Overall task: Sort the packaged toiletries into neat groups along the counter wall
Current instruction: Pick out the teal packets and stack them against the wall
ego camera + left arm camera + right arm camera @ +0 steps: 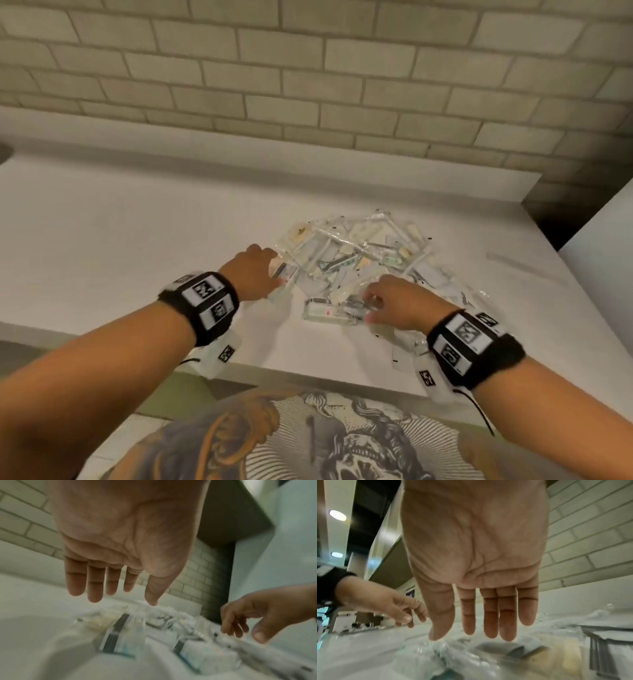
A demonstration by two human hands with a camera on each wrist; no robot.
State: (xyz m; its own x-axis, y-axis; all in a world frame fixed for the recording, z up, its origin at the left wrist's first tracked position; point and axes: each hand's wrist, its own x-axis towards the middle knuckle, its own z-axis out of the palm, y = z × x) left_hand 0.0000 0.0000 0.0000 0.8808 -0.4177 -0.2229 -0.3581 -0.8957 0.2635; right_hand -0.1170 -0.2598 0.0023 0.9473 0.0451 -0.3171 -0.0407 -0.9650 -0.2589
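Head view: both hands, left point(255, 270) and right point(399, 301), hover with fingers straight and empty over the pile point(356, 260) of packets heaped mid-counter point(137, 240), short of the wall point(308, 85). Sorting looks barely begun; next, pinching out one packet cleanly.

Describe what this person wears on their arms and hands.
Both forearms are bare, with no sleeves. Each wrist carries a black band set with white square tags printed with black-and-white code patterns, and a white tagged block hangs below each band. A thin black cable trails from the right one. The left hand wears a thin ring.
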